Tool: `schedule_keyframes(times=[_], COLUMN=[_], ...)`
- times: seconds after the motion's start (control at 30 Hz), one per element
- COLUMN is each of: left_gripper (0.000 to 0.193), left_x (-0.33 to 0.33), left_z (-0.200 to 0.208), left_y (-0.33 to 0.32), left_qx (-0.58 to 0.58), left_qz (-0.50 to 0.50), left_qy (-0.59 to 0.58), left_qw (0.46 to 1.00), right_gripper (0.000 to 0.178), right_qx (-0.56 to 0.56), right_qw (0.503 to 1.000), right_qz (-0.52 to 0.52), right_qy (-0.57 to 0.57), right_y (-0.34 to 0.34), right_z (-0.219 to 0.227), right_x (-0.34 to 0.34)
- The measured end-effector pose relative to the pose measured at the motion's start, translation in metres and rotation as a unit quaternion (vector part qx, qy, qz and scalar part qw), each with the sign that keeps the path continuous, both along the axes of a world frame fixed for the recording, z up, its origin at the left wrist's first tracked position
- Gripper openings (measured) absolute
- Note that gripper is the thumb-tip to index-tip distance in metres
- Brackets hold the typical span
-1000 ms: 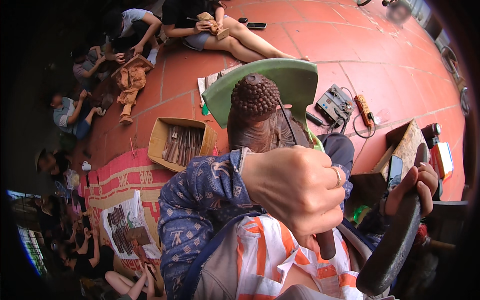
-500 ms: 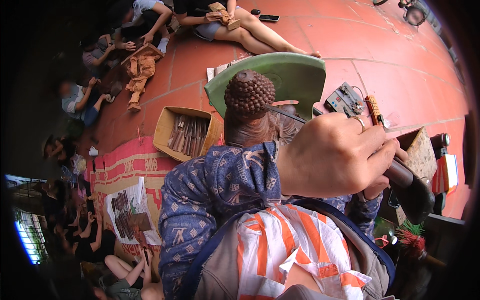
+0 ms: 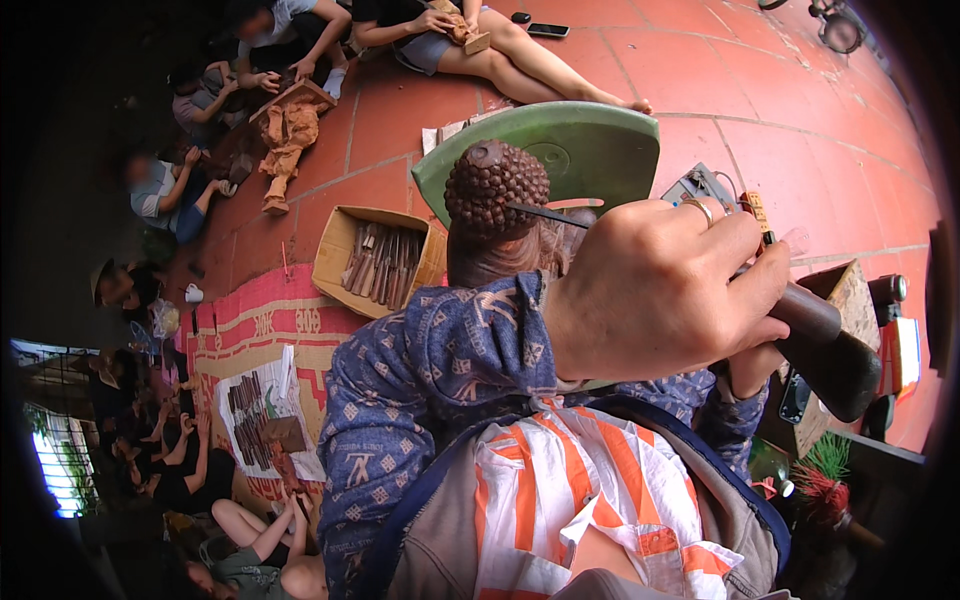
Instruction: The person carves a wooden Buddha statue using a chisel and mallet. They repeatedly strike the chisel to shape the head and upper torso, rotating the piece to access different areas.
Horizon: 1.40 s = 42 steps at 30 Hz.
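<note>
In front of me stands a dark wooden statue [image 3: 497, 190], its head covered in rounded bumps. My left hand [image 3: 650, 285], with a ring on one finger, is closed around a chisel [image 3: 552, 214]. The thin blade reaches left, its tip at the side of the bumpy head; the thick dark handle sticks out to the right past my fingers. Partly behind the left hand, my right hand [image 3: 755, 370] is closed on a dark wooden mallet [image 3: 838, 382], whose head lies by the chisel's butt end. The mallet's grip is mostly hidden.
A green plastic seat-like shell [image 3: 590, 150] stands behind the statue. Left of it, a cardboard box [image 3: 333, 268] holds several chisels; more tools lie on paper [image 3: 300, 400] over a mat. A grey control box [image 3: 700, 185] is at the right. Other people sit carving at far left.
The chisel's tip has shifted left onto the bumps of the statue's head. Its handle end and the mallet have moved slightly up. The whole view has shifted a little.
</note>
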<state>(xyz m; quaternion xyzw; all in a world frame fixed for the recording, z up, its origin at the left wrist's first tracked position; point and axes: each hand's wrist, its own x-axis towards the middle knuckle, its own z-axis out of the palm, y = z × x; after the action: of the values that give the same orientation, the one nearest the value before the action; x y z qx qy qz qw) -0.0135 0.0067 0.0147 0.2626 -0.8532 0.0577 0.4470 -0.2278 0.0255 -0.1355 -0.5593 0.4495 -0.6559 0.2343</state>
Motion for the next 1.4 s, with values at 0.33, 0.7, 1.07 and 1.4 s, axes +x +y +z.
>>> schedule_keyframes(times=[0.33, 0.7, 1.07, 1.4], left_gripper=[0.033, 0.041, 0.031, 0.034], left_x=[-0.002, 0.016, 0.028, 0.036], left_z=[0.001, -0.003, -0.014, -0.007], left_y=[-0.003, 0.008, 0.018, 0.018], left_qx=[-0.023, -0.010, -0.092, -0.052], left_qz=[0.029, -0.119, -0.236, -0.234], left_qy=[0.058, 0.059, -0.039, 0.021], left_qw=[0.998, 0.991, 0.967, 0.971], right_gripper=[0.037, 0.033, 0.030, 0.029], right_qx=[0.026, -0.180, -0.208, -0.225], right_qw=[0.998, 0.980, 0.971, 0.960], right_qz=[-0.049, 0.006, -0.050, -0.054], right_qy=[-0.039, 0.090, 0.105, 0.161], right_y=[-0.001, 0.002, 0.012, 0.021], right_z=[0.004, 0.044, 0.047, 0.055], right_x=[-0.009, -0.001, 0.018, 0.016])
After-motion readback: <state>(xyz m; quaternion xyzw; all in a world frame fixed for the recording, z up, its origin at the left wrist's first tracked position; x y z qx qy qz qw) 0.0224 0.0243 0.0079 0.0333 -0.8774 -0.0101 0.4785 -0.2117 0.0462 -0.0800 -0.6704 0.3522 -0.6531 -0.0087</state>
